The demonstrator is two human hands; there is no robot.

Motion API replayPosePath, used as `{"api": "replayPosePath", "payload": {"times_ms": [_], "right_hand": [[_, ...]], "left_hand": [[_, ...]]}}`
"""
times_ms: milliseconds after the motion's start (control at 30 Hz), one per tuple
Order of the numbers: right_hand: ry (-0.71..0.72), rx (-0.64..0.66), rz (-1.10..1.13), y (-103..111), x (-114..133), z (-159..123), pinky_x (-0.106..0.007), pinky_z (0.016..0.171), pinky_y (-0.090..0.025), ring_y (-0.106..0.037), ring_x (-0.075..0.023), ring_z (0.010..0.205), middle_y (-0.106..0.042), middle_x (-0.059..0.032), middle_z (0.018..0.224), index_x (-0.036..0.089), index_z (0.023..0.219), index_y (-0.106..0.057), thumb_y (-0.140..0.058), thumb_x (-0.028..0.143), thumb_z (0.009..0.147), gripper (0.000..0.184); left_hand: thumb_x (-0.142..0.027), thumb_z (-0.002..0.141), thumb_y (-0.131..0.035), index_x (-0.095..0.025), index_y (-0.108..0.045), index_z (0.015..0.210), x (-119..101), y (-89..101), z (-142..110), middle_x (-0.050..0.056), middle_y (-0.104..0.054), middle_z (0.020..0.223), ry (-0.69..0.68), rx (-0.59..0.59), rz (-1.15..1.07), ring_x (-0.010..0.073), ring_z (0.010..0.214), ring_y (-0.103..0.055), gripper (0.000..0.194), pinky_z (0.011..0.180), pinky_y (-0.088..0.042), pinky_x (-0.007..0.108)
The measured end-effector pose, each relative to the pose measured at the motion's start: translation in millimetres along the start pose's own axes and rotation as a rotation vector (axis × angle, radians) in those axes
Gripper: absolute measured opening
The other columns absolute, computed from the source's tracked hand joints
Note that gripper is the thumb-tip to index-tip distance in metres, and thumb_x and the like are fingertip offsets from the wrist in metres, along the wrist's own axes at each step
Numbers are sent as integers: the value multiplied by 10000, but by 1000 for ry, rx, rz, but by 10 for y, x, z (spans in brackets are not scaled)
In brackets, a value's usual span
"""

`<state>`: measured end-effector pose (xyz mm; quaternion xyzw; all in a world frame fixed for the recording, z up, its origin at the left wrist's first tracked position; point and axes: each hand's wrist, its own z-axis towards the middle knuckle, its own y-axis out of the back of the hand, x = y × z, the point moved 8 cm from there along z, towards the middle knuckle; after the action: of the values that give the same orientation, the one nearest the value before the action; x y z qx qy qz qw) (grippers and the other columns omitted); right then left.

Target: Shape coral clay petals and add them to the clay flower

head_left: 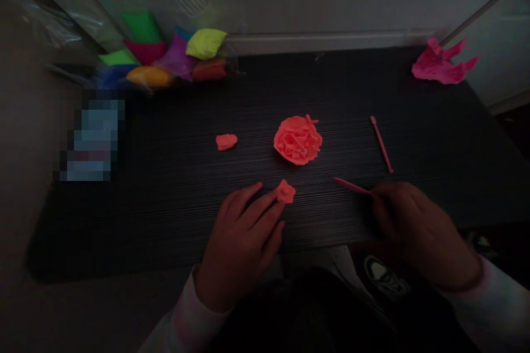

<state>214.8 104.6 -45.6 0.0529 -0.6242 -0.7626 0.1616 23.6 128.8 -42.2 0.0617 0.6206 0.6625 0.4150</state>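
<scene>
My left hand (244, 237) lies with its fingers apart on the dark table, fingertips touching the edge of a small coral clay star (285, 192). The star has a raised bump in its middle. My right hand (418, 226) is closed round a pink clay knife (351, 185), its pointed blade aimed left over the table. Beyond the star sits a coral clay bowl (297, 161) filled with folded strips and little balls of the same colour. To its left is a loose lump of coral clay (226, 142). A thin pink modelling tool (381, 144) rests at the right.
A clear bag of colourful clay packets (178, 58) stands at the back left, beside a pixelated phone-like item (95, 138). A bright pink clay piece with prongs (445, 63) is in the far right corner. A pale wall (314, 0) rises behind the table (165, 220).
</scene>
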Motion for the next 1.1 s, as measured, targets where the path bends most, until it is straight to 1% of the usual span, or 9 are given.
{"api": "replayPosePath", "payload": {"times_ms": [67, 133, 267, 400, 533, 700, 900, 1100], "right_hand": [[-33, -35, 23, 2, 3, 40, -320, 575, -453, -540, -191, 649, -549, -65, 730, 189, 889, -479, -373, 216, 858, 114], [-10, -48, 20, 2, 60, 95, -306, 541, -443, -536, -184, 609, -551, -67, 696, 168, 881, -479, -362, 211, 859, 127], [33, -27, -16, -27, 149, 188, -294, 527, -430, -527, -177, 583, -559, -67, 672, 151, 823, -491, -354, 175, 845, 141], [10, -59, 19, -30, 123, 188, -288, 545, -415, -522, -172, 593, -557, -58, 674, 157, 810, -492, -365, 181, 847, 135], [-15, -59, 67, -46, 87, 165, -296, 570, -408, -514, -176, 609, -560, -53, 684, 169, 819, -491, -373, 188, 847, 123], [-28, -53, 113, -47, 77, 163, -305, 584, -409, -520, -183, 624, -569, -63, 685, 159, 810, -500, -372, 192, 850, 139], [-43, -57, 134, -46, 62, 147, -315, 594, -406, -515, -186, 630, -575, -63, 693, 157, 823, -507, -372, 199, 853, 145], [-50, -50, 157, -48, 58, 147, -315, 608, -400, -515, -185, 645, -575, -63, 705, 156, 826, -508, -381, 190, 849, 133]], "left_hand": [[-126, 790, -512, -149, -579, 1039, 3, 35, 45, 50, -640, 1055, 13, -52, -11, 216, 1037, -498, 259, 875, -414, 407], [-119, 802, -500, -145, -596, 1001, 9, 46, 116, 45, -657, 977, 40, -74, -22, 190, 944, -532, 222, 834, -433, 379], [-140, 825, -475, -146, -617, 941, 0, 3, 256, 37, -657, 872, 71, -52, -44, 172, 826, -546, 184, 745, -459, 360], [-131, 826, -465, -143, -628, 893, 6, -21, 291, 49, -646, 856, 65, -60, -55, 169, 819, -540, 177, 729, -469, 347], [-112, 811, -483, -135, -619, 880, 52, -18, 283, 49, -651, 864, 88, -69, -72, 163, 828, -544, 155, 742, -465, 329], [-110, 780, -530, -150, -606, 869, 97, -28, 308, 32, -657, 871, 160, -7, -87, 160, 851, -550, 123, 783, -448, 324], [-140, 767, -550, -157, -597, 844, 110, -10, 318, 26, -644, 848, 240, 24, -71, 159, 841, -556, 92, 762, -444, 310], [-161, 776, -540, -172, -591, 820, 109, -34, 332, 8, -650, 832, 258, 42, -45, 164, 815, -556, 68, 732, -433, 324]]}}
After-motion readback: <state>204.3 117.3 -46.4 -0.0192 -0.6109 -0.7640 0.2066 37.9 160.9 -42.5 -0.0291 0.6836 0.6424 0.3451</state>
